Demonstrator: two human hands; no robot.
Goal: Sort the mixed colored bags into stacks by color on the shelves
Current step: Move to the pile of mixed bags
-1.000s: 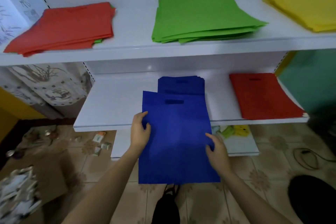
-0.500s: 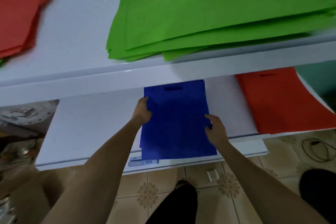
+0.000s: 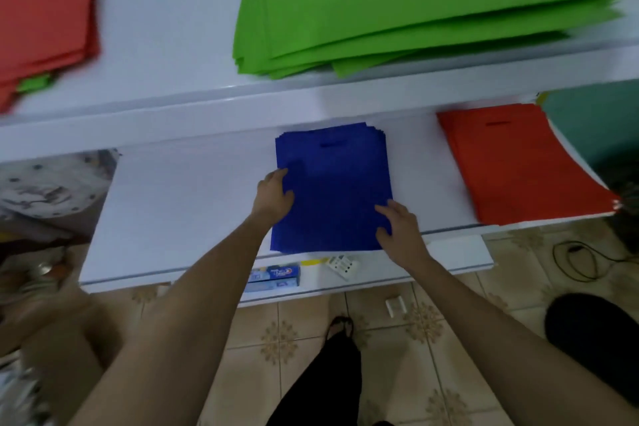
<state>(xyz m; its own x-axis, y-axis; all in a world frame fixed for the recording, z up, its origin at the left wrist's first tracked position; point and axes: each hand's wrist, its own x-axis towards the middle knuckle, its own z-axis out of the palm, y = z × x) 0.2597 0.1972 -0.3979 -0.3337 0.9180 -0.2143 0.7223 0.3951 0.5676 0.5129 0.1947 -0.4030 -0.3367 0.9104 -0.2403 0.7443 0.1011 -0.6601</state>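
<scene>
The blue stack (image 3: 333, 187) lies on the middle shelf (image 3: 179, 204) between the hands; the left hand (image 3: 273, 195) curls fingers on its left edge, the right hand (image 3: 397, 228) lays nearly straight fingers on its corner. It seems better to press all edges flush before letting go. I count one blue, one green stack (image 3: 397, 3) above the fingers, two red: upper red stack (image 3: 45, 10) leftward, lower red stack (image 3: 518, 162) rightward.

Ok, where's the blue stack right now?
Head view, centre: the blue stack lies on the middle shelf between the left hand and right hand, with a red stack to its right.
</scene>
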